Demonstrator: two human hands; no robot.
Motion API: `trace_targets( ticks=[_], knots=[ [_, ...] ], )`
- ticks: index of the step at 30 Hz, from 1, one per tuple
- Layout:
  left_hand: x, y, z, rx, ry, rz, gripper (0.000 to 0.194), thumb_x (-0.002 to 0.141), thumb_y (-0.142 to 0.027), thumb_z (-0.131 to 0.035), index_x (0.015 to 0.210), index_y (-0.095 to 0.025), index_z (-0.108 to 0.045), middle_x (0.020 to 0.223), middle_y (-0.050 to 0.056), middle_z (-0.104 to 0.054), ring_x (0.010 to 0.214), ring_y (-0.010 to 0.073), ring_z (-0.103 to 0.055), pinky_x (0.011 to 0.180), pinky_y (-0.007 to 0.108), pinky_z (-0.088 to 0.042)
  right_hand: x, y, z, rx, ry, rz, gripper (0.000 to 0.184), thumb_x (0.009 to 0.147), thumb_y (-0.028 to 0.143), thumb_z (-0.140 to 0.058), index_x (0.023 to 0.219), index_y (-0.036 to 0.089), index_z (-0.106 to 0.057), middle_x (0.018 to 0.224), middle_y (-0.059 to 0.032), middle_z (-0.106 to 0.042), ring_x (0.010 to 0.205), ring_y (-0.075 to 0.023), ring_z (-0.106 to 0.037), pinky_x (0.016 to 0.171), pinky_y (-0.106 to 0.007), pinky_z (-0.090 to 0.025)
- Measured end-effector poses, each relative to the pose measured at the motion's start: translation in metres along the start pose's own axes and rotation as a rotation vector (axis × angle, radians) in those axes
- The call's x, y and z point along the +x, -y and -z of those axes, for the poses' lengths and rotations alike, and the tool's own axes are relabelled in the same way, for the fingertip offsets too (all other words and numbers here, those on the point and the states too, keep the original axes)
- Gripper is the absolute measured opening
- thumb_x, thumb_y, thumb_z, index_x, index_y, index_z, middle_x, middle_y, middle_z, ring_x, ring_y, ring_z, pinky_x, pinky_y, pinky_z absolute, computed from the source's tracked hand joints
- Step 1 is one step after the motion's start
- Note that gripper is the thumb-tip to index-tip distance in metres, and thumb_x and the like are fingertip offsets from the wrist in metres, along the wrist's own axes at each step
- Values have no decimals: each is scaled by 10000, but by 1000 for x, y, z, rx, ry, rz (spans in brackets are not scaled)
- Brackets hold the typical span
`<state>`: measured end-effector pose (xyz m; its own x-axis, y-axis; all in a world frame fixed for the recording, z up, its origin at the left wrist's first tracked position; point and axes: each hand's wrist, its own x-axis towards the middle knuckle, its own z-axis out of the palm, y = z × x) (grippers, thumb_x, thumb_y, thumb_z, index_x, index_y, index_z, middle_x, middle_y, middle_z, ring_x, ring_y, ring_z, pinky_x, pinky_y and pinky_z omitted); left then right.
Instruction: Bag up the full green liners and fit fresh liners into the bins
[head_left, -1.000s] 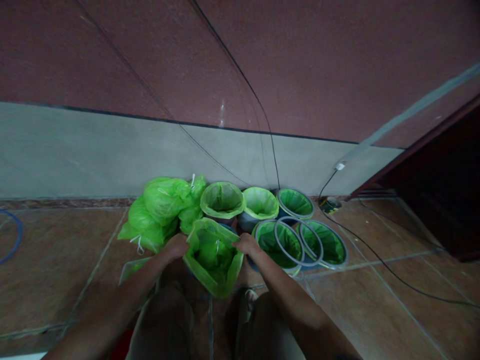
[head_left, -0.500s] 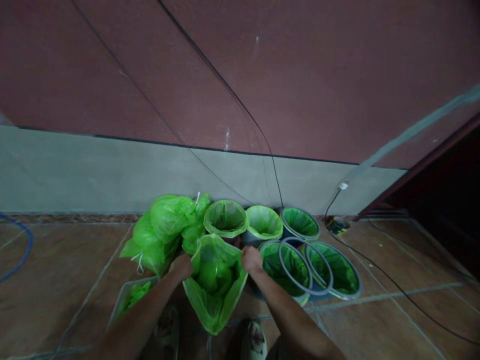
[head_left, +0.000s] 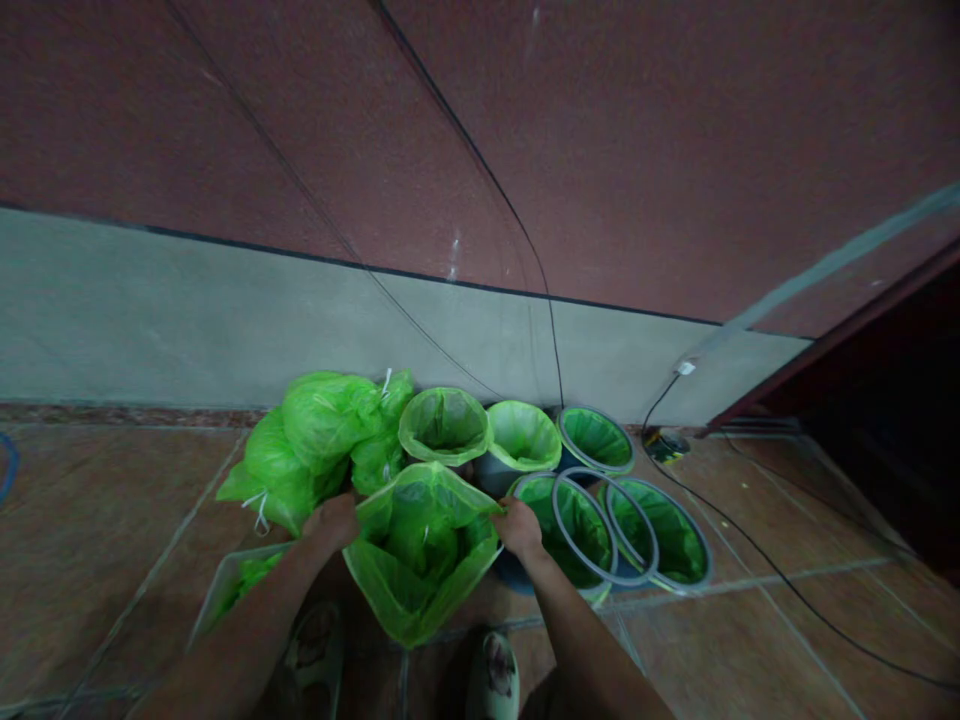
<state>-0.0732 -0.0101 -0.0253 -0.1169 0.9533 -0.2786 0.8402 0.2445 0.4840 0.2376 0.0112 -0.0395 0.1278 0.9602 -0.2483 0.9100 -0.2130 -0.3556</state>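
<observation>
A green plastic garbage bag (head_left: 409,595) is stretched wide between my two hands, its mouth facing up. Inside it lies a bunched green bag (head_left: 426,535) with a small white tie. My left hand (head_left: 334,520) is closed on the left edge of the rim, and my right hand (head_left: 517,525) pinches the right edge. Just behind stands a trash can (head_left: 445,428) lined with green plastic. Tied green bags (head_left: 322,425) are piled against the wall beyond my left hand.
More lined cans stand to the right: one (head_left: 523,437) in the middle, another (head_left: 596,440) behind. Loose grey rings (head_left: 585,475) rest across the front cans. A pale bin (head_left: 214,590) with green plastic sits at left. A black cable (head_left: 780,590) crosses the floor near a small tin (head_left: 666,445).
My hands have drawn further apart, pulling the mouth of the held bag wider sideways. The view has shifted slightly. The cans and rings stay in place.
</observation>
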Motion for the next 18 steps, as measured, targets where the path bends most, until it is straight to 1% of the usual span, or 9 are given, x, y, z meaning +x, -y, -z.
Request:
trace_targets(
  ticks=[1, 3, 5, 7, 9, 11, 15, 16, 18],
  knots=[
    [4, 0, -3, 35, 13, 17, 124, 627, -207, -657, 714, -139, -602, 776, 133, -662, 916, 374, -641, 752, 403, -464, 2, 0, -2, 4, 14, 14, 300, 796, 267, -580, 1050, 158, -696, 1006, -121, -724, 972, -239, -666, 774, -270, -453],
    [11, -1, -8, 82, 36, 44, 308, 625, -299, -685, 870, -123, -622, 958, 181, -676, 1008, 381, -620, 804, 401, -462, 6, 3, -5, 4, 26, 35, 384, 789, 307, -602, 1134, 147, -657, 1047, -127, -713, 1003, -239, -652, 788, -266, -446],
    [19, -5, -12, 120, 46, 48, 415, 667, -397, -668, 981, -131, -616, 1068, 186, -664, 1062, 350, -607, 847, 373, -458, 10, 6, -6, -22, 37, 49, 370, 803, 314, -588, 1129, 154, -660, 1035, -125, -715, 999, -236, -650, 780, -265, -438],
    [27, -10, -16, 169, 35, 40, 362, 730, -414, -616, 977, -149, -630, 1060, 162, -677, 1047, 308, -619, 853, 338, -461, 12, 10, -7, -63, 77, 86, 283, 821, 310, -569, 1029, 172, -703, 973, -113, -727, 950, -227, -659, 748, -259, -429],
    [33, -15, -19, 206, 13, 37, 249, 780, -349, -566, 918, -162, -655, 1006, 139, -693, 1007, 277, -636, 835, 311, -467, 14, 14, -8, -95, 114, 125, 224, 833, 304, -554, 898, 185, -732, 911, -102, -734, 888, -214, -667, 716, -252, -419],
    [38, -19, -20, 211, -14, 46, 206, 813, -275, -508, 874, -162, -669, 959, 132, -697, 973, 265, -646, 814, 305, -471, 16, 18, -7, -108, 120, 142, 229, 847, 298, -534, 838, 192, -736, 892, -96, -736, 858, -203, -667, 705, -248, -413],
    [43, -23, -14, 198, -91, 52, 281, 863, -230, -412, 943, -149, -669, 948, 146, -683, 952, 286, -644, 793, 347, -466, 24, 20, -1, -126, 31, 94, 296, 887, 277, -454, 875, 203, -741, 938, -99, -737, 887, -202, -664, 719, -251, -419],
    [43, -24, -11, 195, -113, 54, 302, 875, -230, -392, 975, -141, -663, 960, 153, -678, 957, 298, -639, 791, 362, -463, 26, 19, 1, -142, 20, 67, 308, 891, 271, -442, 887, 202, -742, 946, -104, -736, 892, -207, -665, 717, -255, -424],
    [42, -22, -7, 187, -152, 63, 340, 895, -236, -355, 1025, -130, -651, 978, 163, -669, 966, 321, -630, 786, 386, -457, 31, 15, 6, -187, 43, 15, 314, 886, 246, -434, 895, 188, -743, 958, -121, -733, 904, -222, -668, 714, -266, -436]
  ],
)
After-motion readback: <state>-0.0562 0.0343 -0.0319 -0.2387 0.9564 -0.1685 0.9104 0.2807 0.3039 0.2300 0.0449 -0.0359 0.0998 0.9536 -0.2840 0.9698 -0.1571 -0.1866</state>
